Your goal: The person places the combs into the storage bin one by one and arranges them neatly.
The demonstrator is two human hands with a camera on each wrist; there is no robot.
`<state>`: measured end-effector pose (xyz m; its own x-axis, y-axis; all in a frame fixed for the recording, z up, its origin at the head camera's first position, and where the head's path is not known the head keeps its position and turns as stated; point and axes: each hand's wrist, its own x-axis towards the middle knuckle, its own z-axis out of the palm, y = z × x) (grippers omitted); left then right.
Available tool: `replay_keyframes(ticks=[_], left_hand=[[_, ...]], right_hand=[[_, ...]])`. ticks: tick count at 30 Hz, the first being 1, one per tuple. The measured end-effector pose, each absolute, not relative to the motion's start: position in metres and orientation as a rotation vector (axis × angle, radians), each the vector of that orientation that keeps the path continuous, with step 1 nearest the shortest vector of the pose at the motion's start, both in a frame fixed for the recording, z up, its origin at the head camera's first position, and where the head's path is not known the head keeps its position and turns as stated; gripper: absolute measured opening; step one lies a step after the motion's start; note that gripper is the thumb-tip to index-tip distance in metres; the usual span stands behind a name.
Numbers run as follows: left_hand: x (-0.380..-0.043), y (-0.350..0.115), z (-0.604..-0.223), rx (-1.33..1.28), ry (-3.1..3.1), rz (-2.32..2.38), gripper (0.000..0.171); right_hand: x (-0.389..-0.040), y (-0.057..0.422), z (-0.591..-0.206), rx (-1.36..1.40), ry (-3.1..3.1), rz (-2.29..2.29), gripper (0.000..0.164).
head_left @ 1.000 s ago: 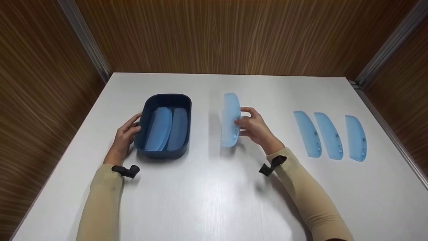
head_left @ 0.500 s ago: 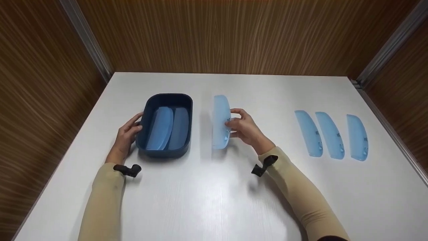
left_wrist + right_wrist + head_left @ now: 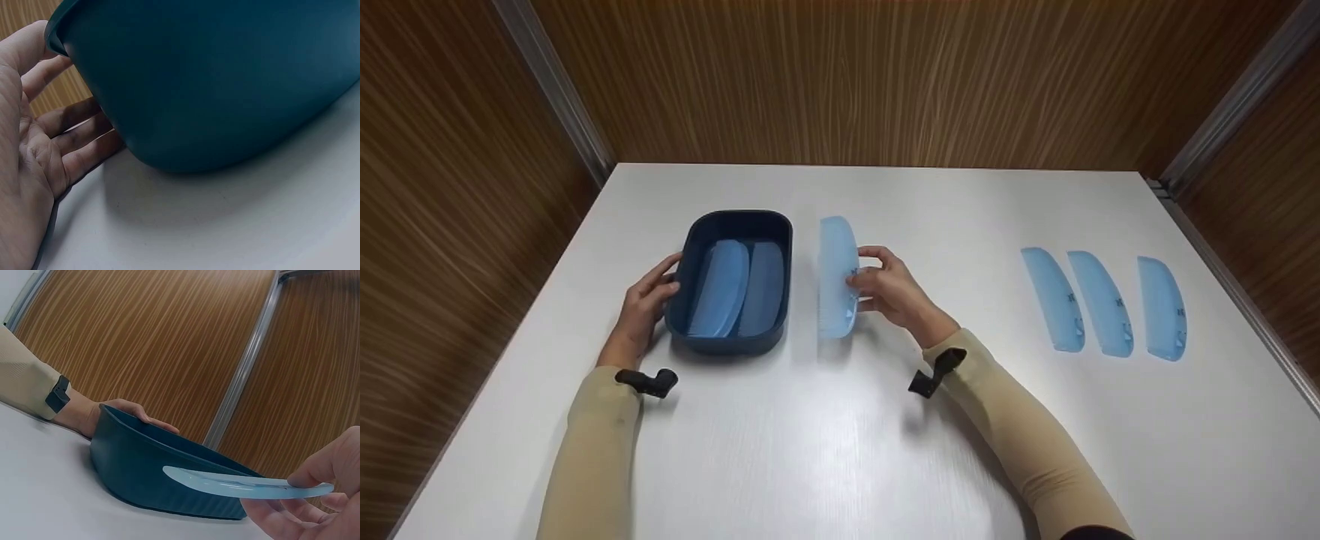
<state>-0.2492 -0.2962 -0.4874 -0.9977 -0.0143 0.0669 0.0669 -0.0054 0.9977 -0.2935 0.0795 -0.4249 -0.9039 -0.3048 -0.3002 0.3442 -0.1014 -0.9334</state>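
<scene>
My right hand [image 3: 891, 289] pinches a translucent light-blue comb [image 3: 834, 277] by its curved back. The comb is held above the table, just right of a dark blue box [image 3: 729, 345], with its toothed edge toward the box. In the right wrist view the comb [image 3: 242, 485] appears nearly edge-on, thumb above and fingers below. My left hand [image 3: 643, 307] rests against the box's left side; in the left wrist view its fairly straight fingers [image 3: 84, 132] touch the outer wall. Two blue combs [image 3: 721, 289] lie side by side inside the box.
Three more light-blue combs, the nearest comb [image 3: 1054, 300] among them, lie in a row on the right of the white table [image 3: 810, 450]. Wood-grain panels [image 3: 870, 82] enclose the table at the back and sides.
My right hand has moved left with the comb, bringing it closer to the box. The left hand stays against the box, and the combs on the table lie as before.
</scene>
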Motion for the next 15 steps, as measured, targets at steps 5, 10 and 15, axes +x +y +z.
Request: replay_keyframes(ticks=[5,10,15], left_hand=[[-0.25,-0.296,-0.488,-0.059,-2.19,-2.15,0.049],[-0.251,-0.297,-0.49,-0.053,-2.192,-2.142,0.049],[-0.25,-0.296,-0.489,-0.038,-2.197,-2.139,0.049]], right_hand=[[-0.293,0.071,-0.426,0.025,1.714,-2.071,0.058],[-0.292,0.061,-0.427,0.008,1.693,-2.067,0.058],[-0.292,0.053,-0.426,0.022,1.682,-2.059,0.056]])
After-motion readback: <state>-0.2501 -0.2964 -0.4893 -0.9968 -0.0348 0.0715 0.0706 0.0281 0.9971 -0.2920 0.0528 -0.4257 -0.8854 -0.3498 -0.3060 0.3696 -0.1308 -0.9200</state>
